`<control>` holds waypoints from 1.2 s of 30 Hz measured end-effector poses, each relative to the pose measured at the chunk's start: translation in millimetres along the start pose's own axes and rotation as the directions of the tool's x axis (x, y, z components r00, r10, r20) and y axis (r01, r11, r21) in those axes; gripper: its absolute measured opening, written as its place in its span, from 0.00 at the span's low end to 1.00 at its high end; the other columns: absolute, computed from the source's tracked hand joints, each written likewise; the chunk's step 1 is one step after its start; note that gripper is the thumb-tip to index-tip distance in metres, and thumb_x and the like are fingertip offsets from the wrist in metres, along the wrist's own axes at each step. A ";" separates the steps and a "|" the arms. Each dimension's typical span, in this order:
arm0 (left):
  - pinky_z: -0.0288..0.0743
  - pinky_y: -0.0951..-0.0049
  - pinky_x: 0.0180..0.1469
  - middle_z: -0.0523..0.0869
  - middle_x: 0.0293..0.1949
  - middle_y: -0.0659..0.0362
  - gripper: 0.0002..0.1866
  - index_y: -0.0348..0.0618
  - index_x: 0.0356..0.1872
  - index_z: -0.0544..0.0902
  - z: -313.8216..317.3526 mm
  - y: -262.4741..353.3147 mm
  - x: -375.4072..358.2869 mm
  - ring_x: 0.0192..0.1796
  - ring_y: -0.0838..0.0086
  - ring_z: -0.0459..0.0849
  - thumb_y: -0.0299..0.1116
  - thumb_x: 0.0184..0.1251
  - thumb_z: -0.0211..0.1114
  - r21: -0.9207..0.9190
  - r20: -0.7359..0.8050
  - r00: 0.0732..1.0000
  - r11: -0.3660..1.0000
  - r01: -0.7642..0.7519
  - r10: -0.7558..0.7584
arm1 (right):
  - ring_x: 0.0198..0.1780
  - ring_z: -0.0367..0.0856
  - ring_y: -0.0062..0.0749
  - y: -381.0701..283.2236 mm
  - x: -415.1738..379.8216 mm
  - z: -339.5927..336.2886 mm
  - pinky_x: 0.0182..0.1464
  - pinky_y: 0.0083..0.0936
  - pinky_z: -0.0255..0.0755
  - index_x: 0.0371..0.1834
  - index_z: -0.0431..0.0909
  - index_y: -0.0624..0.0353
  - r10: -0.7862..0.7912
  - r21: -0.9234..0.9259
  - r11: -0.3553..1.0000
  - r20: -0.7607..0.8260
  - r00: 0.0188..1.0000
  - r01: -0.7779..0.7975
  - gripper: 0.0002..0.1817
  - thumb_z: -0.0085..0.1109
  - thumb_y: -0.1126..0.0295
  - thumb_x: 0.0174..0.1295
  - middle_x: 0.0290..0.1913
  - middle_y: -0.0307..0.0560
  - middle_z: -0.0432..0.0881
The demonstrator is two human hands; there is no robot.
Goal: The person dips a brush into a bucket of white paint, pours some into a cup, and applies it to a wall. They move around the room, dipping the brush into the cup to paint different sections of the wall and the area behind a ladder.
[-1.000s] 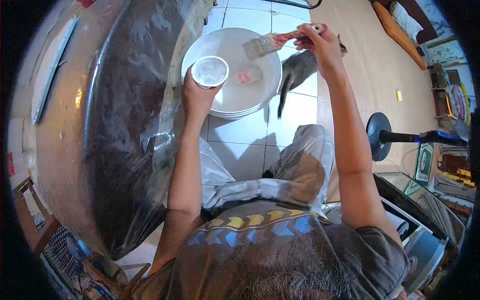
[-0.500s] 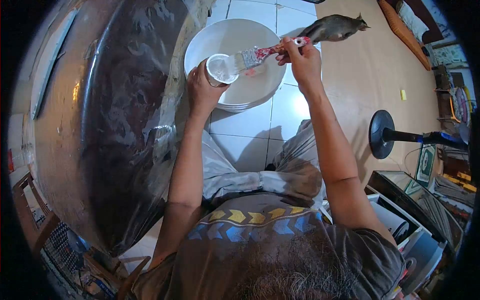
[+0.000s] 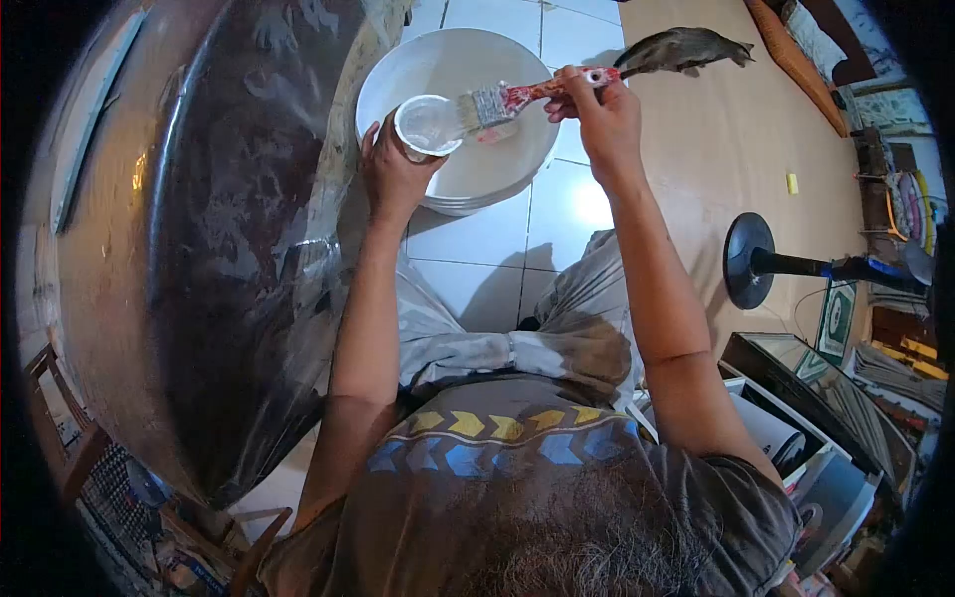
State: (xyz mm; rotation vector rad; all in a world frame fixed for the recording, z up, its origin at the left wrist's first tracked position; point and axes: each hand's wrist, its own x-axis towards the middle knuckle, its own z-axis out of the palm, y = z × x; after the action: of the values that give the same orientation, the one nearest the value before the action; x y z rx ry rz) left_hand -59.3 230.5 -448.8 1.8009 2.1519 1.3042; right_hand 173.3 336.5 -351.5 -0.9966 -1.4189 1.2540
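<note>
My left hand (image 3: 396, 177) is wrapped round a small white cup (image 3: 428, 124), tilted so that its mouth shows, with something whitish and translucent inside. Pinched in my right hand (image 3: 602, 114) is a paintbrush (image 3: 522, 97) with a red-stained handle and a whitish smeared metal band. Its pale bristles reach the right rim of the cup. Below both hands stands a big round white bucket (image 3: 517, 174), with a small reddish patch visible inside it beneath the brush.
A large dark, plastic-wrapped curved object (image 3: 249, 219) rises at my left. A cat (image 3: 686, 50) is on the tan floor (image 3: 726, 129) beyond my right hand. A black stand with a round base (image 3: 748, 261) and a glass-topped case (image 3: 796, 368) are at the right.
The brush bristles have drawn back slightly from over the cup toward its rim. The cat has moved a little to the right, its head now lower. The whole view has shifted slightly.
</note>
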 end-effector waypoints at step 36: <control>0.72 0.52 0.60 0.83 0.53 0.46 0.42 0.37 0.61 0.73 13.7 -24.5 11.2 0.56 0.46 0.80 0.38 0.41 0.83 -0.176 -0.234 0.947 0.968 0.180 -0.219 | 0.32 0.82 0.27 10.5 51.4 16.9 0.36 0.25 0.78 0.47 0.86 0.63 0.307 -0.541 0.841 0.505 0.807 0.019 0.12 0.60 0.67 0.69 0.37 0.45 0.88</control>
State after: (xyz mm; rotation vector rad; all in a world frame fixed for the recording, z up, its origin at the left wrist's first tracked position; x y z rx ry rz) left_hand -75.1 248.2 -467.5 1.3837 2.2105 1.6695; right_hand 146.1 384.3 -355.0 -1.1557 -2.2938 1.3850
